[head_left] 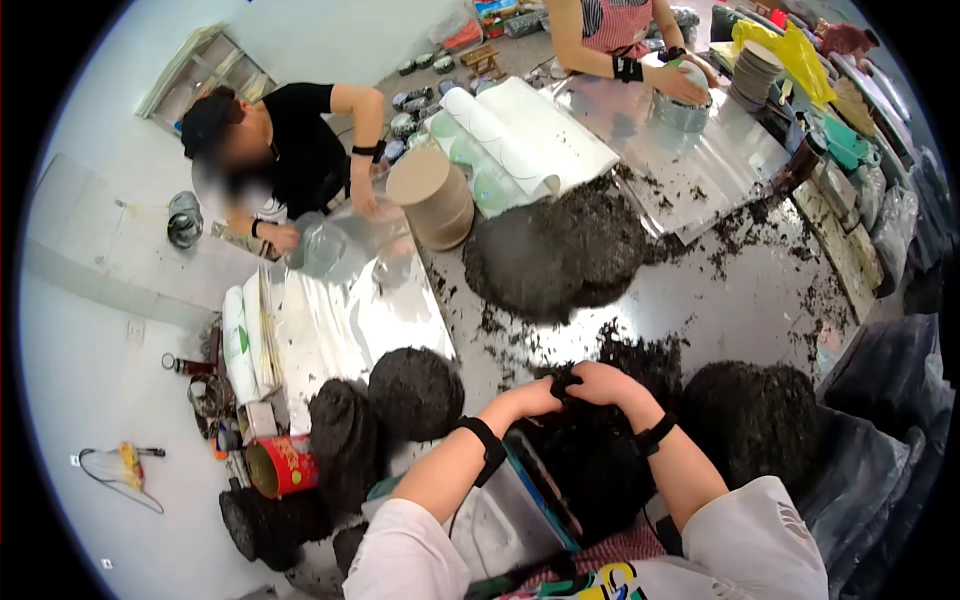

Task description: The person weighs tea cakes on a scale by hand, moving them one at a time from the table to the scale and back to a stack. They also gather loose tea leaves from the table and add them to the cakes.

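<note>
My left hand (540,396) and my right hand (598,384) meet at the near edge of the metal table, fingers curled in around a small clump of dark shredded material (566,386). Black wristbands sit on both forearms. Loose dark shreds (640,358) lie just beyond my hands, and a dark mass fills the space below them. To the right is a large round dark clump (750,420); another round clump (415,392) lies to the left. Farther forward rests a wide dark pile (555,250).
Two co-workers work across the table, one at the left (300,150) and one at the back (610,40). Stacked round discs (432,198), silver sheets (350,310), white rolled sheets (530,130) and a red tin (290,467) stand around.
</note>
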### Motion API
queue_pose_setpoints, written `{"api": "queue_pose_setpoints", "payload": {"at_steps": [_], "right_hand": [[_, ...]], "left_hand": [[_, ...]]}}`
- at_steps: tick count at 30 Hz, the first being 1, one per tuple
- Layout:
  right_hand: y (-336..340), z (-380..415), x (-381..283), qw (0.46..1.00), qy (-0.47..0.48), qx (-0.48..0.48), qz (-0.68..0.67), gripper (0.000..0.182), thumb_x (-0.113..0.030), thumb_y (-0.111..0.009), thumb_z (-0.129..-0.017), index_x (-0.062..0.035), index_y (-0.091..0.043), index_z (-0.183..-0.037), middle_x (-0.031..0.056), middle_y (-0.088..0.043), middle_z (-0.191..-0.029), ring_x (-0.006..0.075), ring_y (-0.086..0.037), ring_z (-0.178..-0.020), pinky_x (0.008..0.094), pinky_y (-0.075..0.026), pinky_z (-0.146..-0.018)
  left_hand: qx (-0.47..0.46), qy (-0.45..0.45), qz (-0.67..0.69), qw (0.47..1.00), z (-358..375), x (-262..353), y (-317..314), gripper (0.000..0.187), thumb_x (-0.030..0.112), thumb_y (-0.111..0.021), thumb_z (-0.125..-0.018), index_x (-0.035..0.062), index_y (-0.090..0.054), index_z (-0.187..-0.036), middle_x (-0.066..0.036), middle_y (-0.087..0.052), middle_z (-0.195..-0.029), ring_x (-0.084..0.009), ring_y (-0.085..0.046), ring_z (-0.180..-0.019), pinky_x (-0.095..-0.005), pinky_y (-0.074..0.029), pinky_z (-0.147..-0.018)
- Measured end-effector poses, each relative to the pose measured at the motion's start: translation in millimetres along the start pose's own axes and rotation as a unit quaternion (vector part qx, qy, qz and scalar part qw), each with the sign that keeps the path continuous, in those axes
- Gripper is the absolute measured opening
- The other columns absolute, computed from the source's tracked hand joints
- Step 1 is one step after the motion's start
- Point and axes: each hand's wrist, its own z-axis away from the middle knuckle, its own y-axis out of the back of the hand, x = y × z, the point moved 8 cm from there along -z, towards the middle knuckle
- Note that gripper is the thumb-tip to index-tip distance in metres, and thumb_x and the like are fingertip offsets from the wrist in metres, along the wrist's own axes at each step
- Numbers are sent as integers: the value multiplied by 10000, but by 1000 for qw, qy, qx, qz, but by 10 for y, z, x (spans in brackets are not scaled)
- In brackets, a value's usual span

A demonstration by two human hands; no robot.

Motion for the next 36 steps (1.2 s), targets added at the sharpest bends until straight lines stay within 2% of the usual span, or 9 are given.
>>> {"api": "queue_pose_setpoints", "payload": {"at_steps": [5,12,17,23,24,26,28,32,36], "right_hand": [[49,1191,-312,946,62,306,83,357,-309,-626,-786,-32,-630,-1012,189,-585,-1098,339,-541,-1037,387,-458,-852],[-2353,2097,645,908,7,-398,-133,294,-303,-550,-823,-82,-662,-980,166,-657,-942,325,-628,-863,402,-495,-749],[-2697,1949,599,990,68,-119,38,371,-364,-590,-776,-75,-652,-1001,174,-653,-966,344,-630,-858,429,-499,-747],[-1163,2650,-645,988,94,-111,59,292,-272,-569,-828,-68,-647,-1022,97,-681,-909,238,-652,-807,343,-515,-699],[-433,2892,-409,980,119,99,125,326,-305,-542,-856,-87,-622,-1084,117,-675,-935,261,-639,-819,377,-502,-718],[960,3783,179,819,46,536,197,394,-372,-489,-912,-125,-573,-1207,157,-663,-985,307,-614,-842,444,-478,-756],[1316,3930,1118,816,-275,440,256,504,-423,-473,-908,-130,-468,-1318,223,-541,-1225,340,-572,-1021,451,-447,-858],[751,3609,2339,912,-36,304,-274,501,-272,-562,-893,11,-445,-1289,167,-540,-1226,271,-546,-1069,369,-440,-904],[334,3965,2531,883,-132,387,-232,634,-289,-597,-880,20,-340,-1369,124,-469,-1314,231,-457,-1166,326,-373,-973]], "left_hand": [[0,-65,-131,989,813,102,-551,679,237,-568,-857,0,-247,-1408,-199,-545,-1177,-243,-619,-814,-322,-511,-645],[235,-214,359,877,2503,-611,-517,439,158,-534,-914,57,-419,-1325,-69,-521,-1250,-175,-501,-1153,-312,-460,-866],[464,-113,352,805,3641,-2280,-903,337,94,-550,-888,24,-508,-1215,-83,-569,-1168,-179,-529,-1103,-299,-439,-896],[781,135,84,604,5180,-4358,-1341,516,259,-654,-828,-68,-495,-1194,-217,-556,-1164,-308,-527,-1104,-374,-387,-975],[752,349,29,558,5057,-4536,-1455,782,427,-717,-734,-138,-455,-1207,-297,-506,-1214,-377,-478,-1161,-397,-345,-1013],[627,323,324,631,4674,-5211,-1765,832,480,-769,-650,-134,-517,-1151,-290,-567,-1141,-360,-537,-1108,-396,-423,-925],[675,120,401,607,4281,-5455,-1912,699,305,-822,-640,-95,-536,-1137,-221,-592,-1130,-331,-573,-1053,-406,-449,-897],[659,301,381,575,4668,-4693,-1878,737,301,-815,-651,-74,-476,-1186,-224,-537,-1193,-348,-554,-1064,-424,-474,-883],[659,312,334,597,4677,-4834,-1894,749,323,-824,-643,-68,-460,-1168,-241,-527,-1187,-353,-566,-1026,-433,-492,-855]]}}
